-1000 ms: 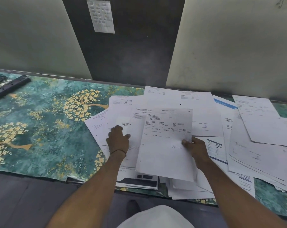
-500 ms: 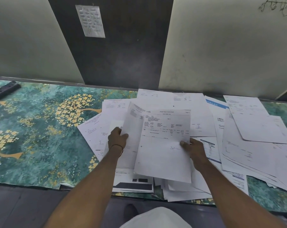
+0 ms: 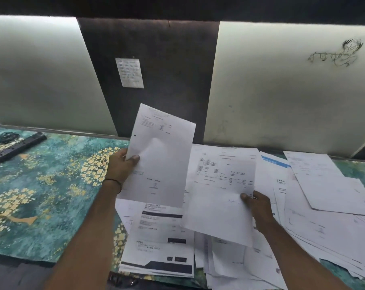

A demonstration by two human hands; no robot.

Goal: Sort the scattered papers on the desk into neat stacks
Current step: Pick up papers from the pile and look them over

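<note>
Where the right half of the desk [image 3: 51, 206] lies covered, scattered papers [image 3: 328, 208] — white printed sheets overlapping at all angles — run from the centre to the right edge and hang over the near edge. Left hand [image 3: 120, 166]: grasping the first sheet [image 3: 162, 147] by its left edge, thumb on the printed face, fingers behind. This sheet is raised clear of the pile and tilted, its top corner showing against the dark panel [image 3: 156, 59] at the back. Thin dark wristband [image 3: 114, 182] on the left wrist. Right hand [image 3: 259, 208]: pinching the second sheet [image 3: 219, 195], a form with table lines and a small handwritten mark beside the thumb, at its right edge. It is held low over the pile, right of and nearer than the first sheet; whether the two touch cannot be told. Banded document [image 3: 160, 248]: flat at the near centre, with dark bars across it, partly under the raised sheet. Desk covering: teal with gold flower clusters, exposed on the left half. Power strip [image 3: 16, 147]: dark, far left, angled, with a coiled cable [image 3: 7, 136] just beside its far end. Back wall — two pale panels flank the dark one. Small note [image 3: 129, 72] fixed on the dark panel. Pen scribble [image 3: 336, 53] on the right pale panel, upper right.
</note>
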